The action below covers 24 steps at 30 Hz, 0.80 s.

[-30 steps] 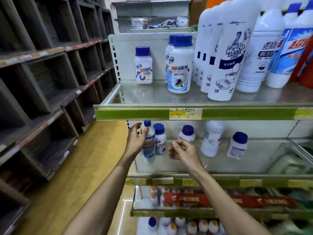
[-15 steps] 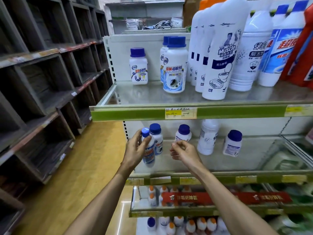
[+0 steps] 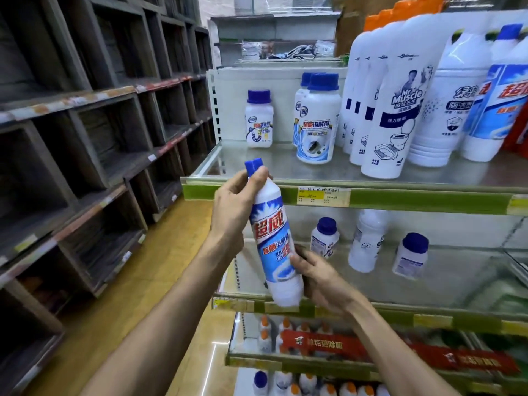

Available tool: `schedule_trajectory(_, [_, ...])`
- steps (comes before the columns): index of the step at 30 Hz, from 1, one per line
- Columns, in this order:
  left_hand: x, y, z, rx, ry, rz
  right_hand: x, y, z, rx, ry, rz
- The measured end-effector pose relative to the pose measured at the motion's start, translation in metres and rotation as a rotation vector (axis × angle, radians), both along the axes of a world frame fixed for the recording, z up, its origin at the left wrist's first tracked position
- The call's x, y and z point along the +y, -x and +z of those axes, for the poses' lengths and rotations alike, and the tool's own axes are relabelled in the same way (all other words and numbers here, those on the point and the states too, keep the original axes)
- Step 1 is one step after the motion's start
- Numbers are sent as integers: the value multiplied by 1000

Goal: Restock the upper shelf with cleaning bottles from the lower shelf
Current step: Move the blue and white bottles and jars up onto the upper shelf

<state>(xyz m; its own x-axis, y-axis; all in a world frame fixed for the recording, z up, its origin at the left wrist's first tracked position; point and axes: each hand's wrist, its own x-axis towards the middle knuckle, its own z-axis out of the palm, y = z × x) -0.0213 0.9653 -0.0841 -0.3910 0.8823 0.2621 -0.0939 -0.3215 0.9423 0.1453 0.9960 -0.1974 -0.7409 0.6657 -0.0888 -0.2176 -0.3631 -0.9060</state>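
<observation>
- Nearest us, in the lower half of the frame, our two forearms rise toward a tall white bottle (image 3: pixel 274 238) held in front of the shelves, tilted with its blue cap toward the upper left.
- Our left hand (image 3: pixel 233 204) wraps the bottle's neck, fingers closed round it just under the cap; our right hand (image 3: pixel 320 277) grips the lower body, thumb pressed on the label.
- Its blue label carries large red Chinese characters.
- Behind it, the lower shelf (image 3: pixel 471 278) holds small blue-capped jars (image 3: pixel 410 255) and one white bottle.
- The green shelf edge (image 3: pixel 428 200), with a yellow price tag (image 3: pixel 323 195), crosses just beyond the cap.
- Farther, the upper shelf (image 3: pixel 271 164) has bare space at centre left; to the right stand tall bottles, one reading "Mr Muscle" (image 3: pixel 395 115).
- Dark wooden cubbies (image 3: pixel 85 138) fill the left.
</observation>
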Motion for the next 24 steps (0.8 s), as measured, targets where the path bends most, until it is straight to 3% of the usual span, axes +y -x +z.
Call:
schedule_trajectory(11, [-17, -1, 7, 22, 88, 49, -30, -3, 16, -27, -133, -31])
schedule_trajectory(15, [-20, -11, 21, 26, 45, -10, -37, -13, 27, 2, -163, -69])
schedule_trajectory(24, [-6, -100, 69, 135, -84, -135, -34, -83, 60, -145, -429, -318])
